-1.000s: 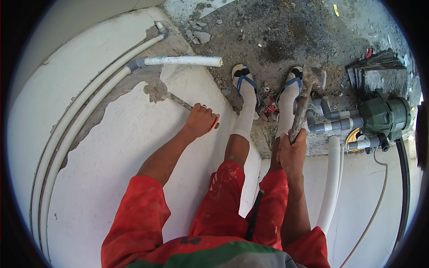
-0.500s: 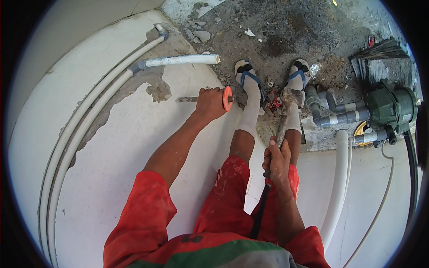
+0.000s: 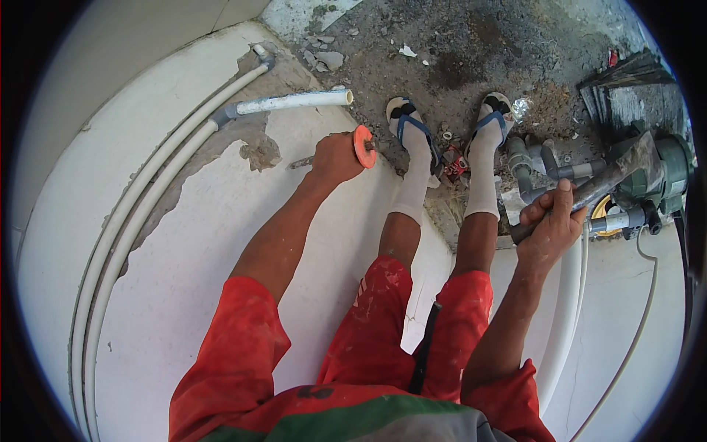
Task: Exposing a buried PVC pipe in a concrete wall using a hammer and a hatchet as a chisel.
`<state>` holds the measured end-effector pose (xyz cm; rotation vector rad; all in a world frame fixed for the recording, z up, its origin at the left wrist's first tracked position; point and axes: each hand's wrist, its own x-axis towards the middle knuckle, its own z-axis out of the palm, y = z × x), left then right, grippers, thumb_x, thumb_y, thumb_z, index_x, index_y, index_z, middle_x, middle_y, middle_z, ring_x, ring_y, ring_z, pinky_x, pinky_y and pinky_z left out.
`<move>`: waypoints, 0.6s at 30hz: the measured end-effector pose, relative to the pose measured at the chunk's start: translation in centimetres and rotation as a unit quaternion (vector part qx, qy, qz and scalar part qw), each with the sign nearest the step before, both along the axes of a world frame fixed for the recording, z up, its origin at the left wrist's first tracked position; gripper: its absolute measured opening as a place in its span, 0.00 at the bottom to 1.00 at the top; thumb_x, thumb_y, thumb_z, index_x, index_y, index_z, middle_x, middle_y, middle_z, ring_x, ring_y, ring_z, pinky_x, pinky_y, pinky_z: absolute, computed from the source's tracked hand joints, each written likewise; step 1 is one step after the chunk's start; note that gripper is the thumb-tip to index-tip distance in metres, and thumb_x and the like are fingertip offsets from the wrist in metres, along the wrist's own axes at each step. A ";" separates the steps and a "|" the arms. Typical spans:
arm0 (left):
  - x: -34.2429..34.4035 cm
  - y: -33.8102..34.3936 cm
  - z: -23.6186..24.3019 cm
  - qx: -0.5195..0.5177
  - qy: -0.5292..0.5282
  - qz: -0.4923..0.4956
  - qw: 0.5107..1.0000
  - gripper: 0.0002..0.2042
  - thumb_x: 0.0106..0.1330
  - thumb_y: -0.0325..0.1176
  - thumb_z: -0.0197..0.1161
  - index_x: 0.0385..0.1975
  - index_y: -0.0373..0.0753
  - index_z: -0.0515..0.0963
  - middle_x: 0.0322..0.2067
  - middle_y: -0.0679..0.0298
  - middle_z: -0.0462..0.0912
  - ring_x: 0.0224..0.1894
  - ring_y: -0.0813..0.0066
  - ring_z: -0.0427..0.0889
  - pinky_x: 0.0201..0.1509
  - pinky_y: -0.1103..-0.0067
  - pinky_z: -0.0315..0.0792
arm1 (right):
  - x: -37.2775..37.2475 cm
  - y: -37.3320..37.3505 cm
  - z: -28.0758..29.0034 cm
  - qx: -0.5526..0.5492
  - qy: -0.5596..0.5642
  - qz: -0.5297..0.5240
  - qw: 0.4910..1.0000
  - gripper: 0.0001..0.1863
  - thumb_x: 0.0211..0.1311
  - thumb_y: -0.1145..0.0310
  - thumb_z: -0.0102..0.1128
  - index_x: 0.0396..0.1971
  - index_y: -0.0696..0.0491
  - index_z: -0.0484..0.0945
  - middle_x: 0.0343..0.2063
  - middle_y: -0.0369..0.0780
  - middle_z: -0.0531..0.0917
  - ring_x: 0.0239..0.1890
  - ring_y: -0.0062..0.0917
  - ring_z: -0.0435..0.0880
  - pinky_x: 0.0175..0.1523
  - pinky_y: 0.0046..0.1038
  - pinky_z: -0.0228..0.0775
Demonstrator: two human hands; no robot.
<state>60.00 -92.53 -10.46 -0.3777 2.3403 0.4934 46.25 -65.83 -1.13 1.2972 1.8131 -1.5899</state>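
My left hand (image 3: 333,157) is closed around a steel chisel (image 3: 300,162) with a round red guard (image 3: 364,147). The chisel's shaft points left at the white wall beside a patch of chipped plaster (image 3: 258,152); whether its tip touches is unclear. In my right hand (image 3: 551,230) is a hammer (image 3: 605,183), out to the right with its worn head raised over part of the green pump. Two white pipes (image 3: 132,188) run along a rough channel in the wall, and a cut pipe end (image 3: 309,99) sticks out above my left hand.
A green pump (image 3: 670,177) with grey pipes (image 3: 580,168) sits at the right by dark weathered boards (image 3: 626,103). A thick white pipe (image 3: 561,353) and a cable (image 3: 646,295) run down beside me. My sandalled feet (image 3: 412,129) are among rubble and litter on dirty concrete (image 3: 456,37).
My left hand moved up and turned, tilting the chisel so its guard shows. The hammer dropped toward my legs, then swung out right and up toward the pump.
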 end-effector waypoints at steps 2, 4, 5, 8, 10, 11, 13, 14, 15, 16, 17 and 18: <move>-0.5 0.9 -0.2 0.022 0.009 0.008 1.000 0.11 0.51 0.40 0.64 0.29 0.42 0.78 0.22 0.57 0.81 0.26 0.57 0.81 0.29 0.68 0.74 | 4.4 -3.8 0.0 0.012 -0.012 -0.128 0.992 0.09 0.66 0.67 0.51 0.33 0.55 0.63 0.16 0.34 0.69 0.11 0.18 0.67 0.14 0.23 0.61; -0.4 0.8 0.2 0.036 0.012 0.012 0.999 0.10 0.52 0.39 0.64 0.25 0.39 0.77 0.24 0.56 0.81 0.27 0.55 0.81 0.30 0.67 0.74 | 12.4 -5.8 0.5 -0.037 -0.101 -0.043 0.993 0.08 0.64 0.69 0.51 0.34 0.56 0.63 0.16 0.37 0.71 0.11 0.21 0.70 0.15 0.27 0.64; 0.1 0.1 0.2 0.044 0.033 0.015 0.998 0.10 0.52 0.39 0.65 0.25 0.39 0.77 0.23 0.57 0.81 0.26 0.55 0.81 0.29 0.67 0.74 | 13.7 -5.3 1.0 -0.101 -0.182 0.079 0.975 0.08 0.62 0.69 0.51 0.34 0.58 0.65 0.16 0.37 0.71 0.11 0.22 0.71 0.16 0.27 0.65; 0.3 -0.3 -0.4 0.050 0.048 0.014 0.998 0.10 0.51 0.39 0.65 0.25 0.39 0.77 0.22 0.57 0.80 0.26 0.55 0.81 0.28 0.68 0.74 | 15.4 -2.3 0.7 -0.166 -0.233 0.315 0.905 0.11 0.58 0.69 0.55 0.32 0.59 0.66 0.16 0.37 0.71 0.09 0.22 0.69 0.14 0.26 0.64; 0.5 -0.6 -0.2 0.048 0.035 0.011 0.998 0.10 0.51 0.39 0.65 0.25 0.39 0.77 0.22 0.57 0.80 0.25 0.55 0.81 0.28 0.68 0.74 | 9.3 0.5 0.7 -0.128 -0.210 0.266 0.932 0.16 0.64 0.60 0.57 0.29 0.56 0.64 0.14 0.34 0.68 0.09 0.17 0.67 0.12 0.22 0.59; 0.6 -0.7 0.0 0.036 0.005 0.010 0.999 0.10 0.51 0.40 0.64 0.28 0.41 0.78 0.21 0.57 0.81 0.26 0.55 0.81 0.29 0.68 0.75 | 6.3 1.7 0.6 -0.096 -0.179 0.238 0.950 0.17 0.66 0.57 0.54 0.28 0.54 0.63 0.14 0.33 0.68 0.10 0.15 0.67 0.12 0.20 0.58; 0.4 -1.1 0.2 0.016 -0.023 0.010 1.000 0.12 0.50 0.41 0.64 0.32 0.43 0.79 0.21 0.57 0.81 0.26 0.56 0.82 0.30 0.68 0.75 | 1.7 3.9 0.1 -0.021 -0.088 0.215 0.972 0.14 0.67 0.59 0.51 0.29 0.54 0.64 0.17 0.34 0.70 0.12 0.15 0.68 0.16 0.19 0.62; 0.2 -0.7 0.4 0.011 -0.024 0.004 1.000 0.12 0.50 0.41 0.64 0.31 0.43 0.79 0.21 0.57 0.81 0.26 0.56 0.82 0.30 0.68 0.75 | 0.1 4.3 -0.1 0.029 -0.014 0.201 0.979 0.12 0.66 0.62 0.52 0.28 0.53 0.64 0.19 0.34 0.71 0.17 0.15 0.71 0.20 0.19 0.65; 0.2 -0.6 0.5 0.004 -0.028 0.000 1.000 0.12 0.50 0.41 0.63 0.31 0.43 0.78 0.21 0.58 0.81 0.25 0.57 0.82 0.30 0.68 0.75 | -1.4 3.2 0.5 0.061 0.010 0.126 0.990 0.10 0.65 0.66 0.52 0.31 0.53 0.63 0.20 0.34 0.71 0.19 0.15 0.70 0.23 0.20 0.65; -0.3 -0.1 0.3 0.007 -0.025 0.002 1.000 0.12 0.50 0.41 0.63 0.31 0.43 0.78 0.21 0.58 0.81 0.25 0.57 0.82 0.30 0.68 0.75 | -1.4 2.9 0.3 0.061 0.025 0.051 0.997 0.08 0.65 0.68 0.52 0.32 0.53 0.62 0.20 0.35 0.71 0.17 0.16 0.70 0.21 0.21 0.66; -0.7 0.6 0.0 0.017 -0.020 0.007 1.000 0.12 0.51 0.42 0.64 0.28 0.41 0.78 0.21 0.57 0.81 0.25 0.56 0.81 0.29 0.67 0.75 | -0.8 2.4 0.0 0.062 0.038 -0.025 0.997 0.07 0.65 0.70 0.51 0.34 0.53 0.62 0.19 0.36 0.72 0.16 0.17 0.71 0.19 0.22 0.66; -1.0 1.3 -0.2 0.030 -0.015 0.009 0.999 0.12 0.51 0.43 0.65 0.25 0.40 0.78 0.22 0.56 0.81 0.25 0.55 0.81 0.29 0.66 0.74 | 1.8 -0.8 -0.4 0.025 0.044 -0.174 0.983 0.08 0.64 0.72 0.50 0.36 0.54 0.60 0.18 0.36 0.71 0.14 0.18 0.71 0.18 0.24 0.65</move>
